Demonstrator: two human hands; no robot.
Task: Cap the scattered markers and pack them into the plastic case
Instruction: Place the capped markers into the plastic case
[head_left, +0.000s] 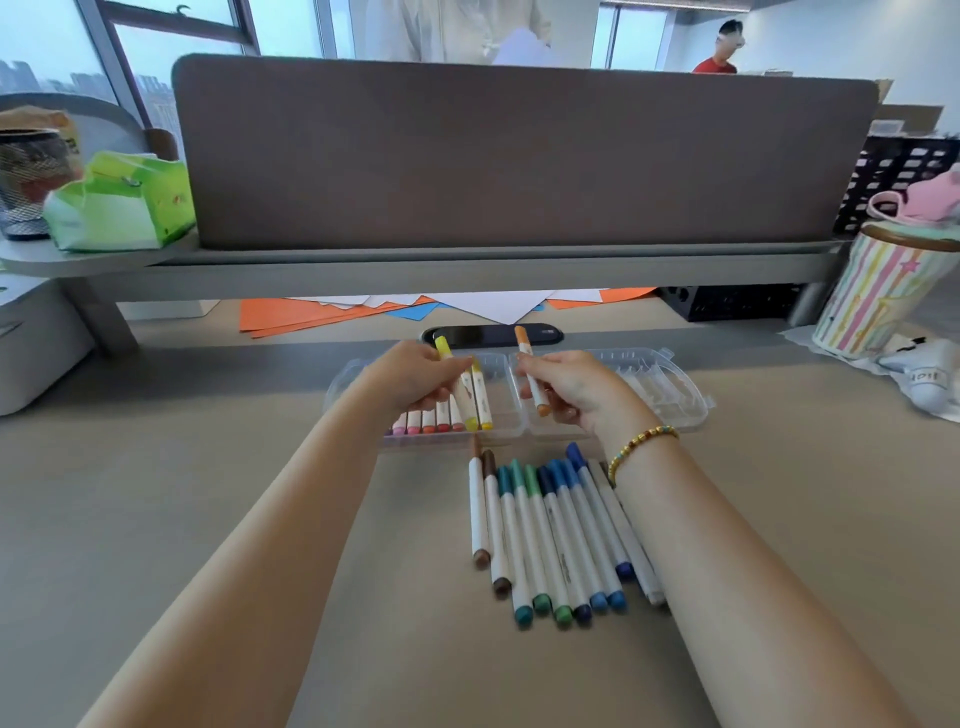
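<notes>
Both hands are gripping: left hand (415, 376) pinches a yellow marker (457, 382), right hand (569, 387) pinches an orange marker (531, 371), both tilted over the open plastic case (670, 387). Each marker's long axis runs near-to-far, caps leaning away. Packed markers (441, 421) fill the case's left half. Loose markers (550, 535) lie side by side on the desk (208, 467) just before it, between the forearms.

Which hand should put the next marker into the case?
Probably left. The left hand holds a yellow marker right over the filled row in the case; the right hand holds its orange marker over the empty half.
</notes>
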